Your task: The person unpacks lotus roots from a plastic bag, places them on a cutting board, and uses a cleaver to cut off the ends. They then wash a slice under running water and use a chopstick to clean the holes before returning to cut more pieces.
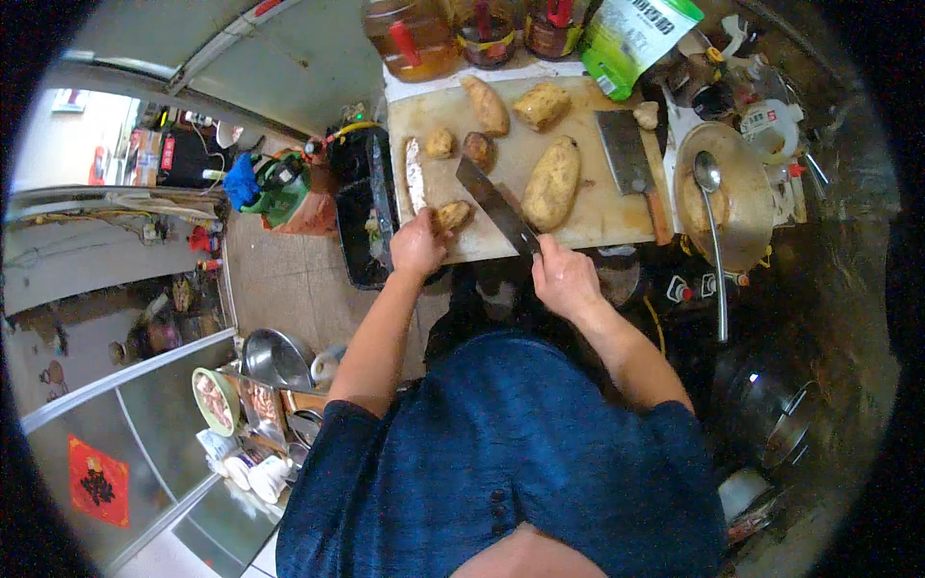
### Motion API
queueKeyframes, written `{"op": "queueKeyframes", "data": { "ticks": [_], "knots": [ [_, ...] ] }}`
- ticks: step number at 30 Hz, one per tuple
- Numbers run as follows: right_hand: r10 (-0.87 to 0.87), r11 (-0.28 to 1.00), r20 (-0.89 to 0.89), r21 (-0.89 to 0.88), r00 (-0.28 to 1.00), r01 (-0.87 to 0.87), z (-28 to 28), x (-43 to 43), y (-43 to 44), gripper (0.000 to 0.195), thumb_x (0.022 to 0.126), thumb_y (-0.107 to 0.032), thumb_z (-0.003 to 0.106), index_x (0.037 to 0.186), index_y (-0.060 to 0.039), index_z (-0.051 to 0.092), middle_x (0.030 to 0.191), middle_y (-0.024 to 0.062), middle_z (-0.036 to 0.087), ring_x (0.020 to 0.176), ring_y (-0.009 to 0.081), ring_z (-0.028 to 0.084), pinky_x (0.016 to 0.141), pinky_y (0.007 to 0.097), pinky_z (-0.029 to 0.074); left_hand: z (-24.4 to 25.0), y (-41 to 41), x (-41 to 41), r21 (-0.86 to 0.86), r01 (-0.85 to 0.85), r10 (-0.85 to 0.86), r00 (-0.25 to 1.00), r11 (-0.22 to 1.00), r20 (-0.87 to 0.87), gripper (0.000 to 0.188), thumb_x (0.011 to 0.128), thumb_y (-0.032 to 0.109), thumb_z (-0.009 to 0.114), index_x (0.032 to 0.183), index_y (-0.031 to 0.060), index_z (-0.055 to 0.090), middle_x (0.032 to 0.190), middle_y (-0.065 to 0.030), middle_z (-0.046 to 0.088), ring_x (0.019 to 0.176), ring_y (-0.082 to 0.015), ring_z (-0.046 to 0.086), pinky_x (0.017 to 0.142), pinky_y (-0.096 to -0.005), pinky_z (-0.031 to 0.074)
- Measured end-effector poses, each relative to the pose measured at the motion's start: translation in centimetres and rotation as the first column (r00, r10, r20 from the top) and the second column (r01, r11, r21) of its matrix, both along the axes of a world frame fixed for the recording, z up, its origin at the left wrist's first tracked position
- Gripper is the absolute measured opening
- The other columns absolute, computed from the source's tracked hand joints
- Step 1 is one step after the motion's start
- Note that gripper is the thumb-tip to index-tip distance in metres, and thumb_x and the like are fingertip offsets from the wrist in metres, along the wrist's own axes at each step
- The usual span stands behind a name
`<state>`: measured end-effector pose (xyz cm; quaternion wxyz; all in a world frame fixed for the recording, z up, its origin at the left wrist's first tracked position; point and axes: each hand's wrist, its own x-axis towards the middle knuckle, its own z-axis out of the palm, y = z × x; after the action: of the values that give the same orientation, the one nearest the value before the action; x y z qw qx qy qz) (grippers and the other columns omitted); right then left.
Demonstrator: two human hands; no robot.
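My right hand [567, 278] grips the handle of a kitchen knife [495, 206], its broad blade pointing up and left over the cutting board [614, 227]. Near the board's left front edge, my left hand [420, 246] has its fingers on a small yellowish tuber piece [454, 215]. A large pale tuber [551, 183] lies right of the blade. Beyond the blade tip are a brown-ended piece [478, 150], a small round piece [439, 143], a long piece [486, 107] and a thick chunk [542, 105]. A cleaver [625, 155] rests flat at the right.
Jars [412, 43] and a green-and-white pouch [636, 43] stand behind the board. To the right is a large bowl [686, 155] with a metal ladle [715, 246] across it. A black bin [361, 246] stands left of the board. A steel bowl [274, 357] sits lower left.
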<state>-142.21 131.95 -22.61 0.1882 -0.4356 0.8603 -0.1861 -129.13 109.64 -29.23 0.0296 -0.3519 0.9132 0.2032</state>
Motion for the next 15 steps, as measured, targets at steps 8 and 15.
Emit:
{"op": "queueKeyframes", "data": {
  "ticks": [8,15],
  "knots": [
    [0.188,0.964,-0.12,0.215,0.975,-0.159,-0.4,1.9,-3.7,0.015,0.078,-0.009,0.052,0.091,-0.0035,0.045,0.068,0.0174,0.061,0.061,0.0328,0.064,0.053,0.0443,0.052,0.9,-0.7,-0.2,0.028,0.015,-0.017,0.995,1.0,0.095,0.042,0.076,0.036,0.067,0.104,0.0073,0.053,0.082,-0.0166,0.066,0.079,-0.0332,0.064,0.066,-0.0434,0.05],
    [0.26,0.939,-0.047,0.246,0.964,-0.241,0.4,2.3,-9.3,0.019,0.075,-0.007,0.054,0.092,-0.0027,0.046,0.067,0.0162,0.063,0.059,0.0331,0.064,0.05,0.0432,0.051,1.6,-1.7,-1.1,0.087,-0.047,0.031,0.984,0.995,0.176,0.043,0.076,0.038,0.065,0.096,0.0023,0.052,0.077,-0.0192,0.066,0.074,-0.0353,0.065,0.065,-0.0449,0.051]
  ]
}}
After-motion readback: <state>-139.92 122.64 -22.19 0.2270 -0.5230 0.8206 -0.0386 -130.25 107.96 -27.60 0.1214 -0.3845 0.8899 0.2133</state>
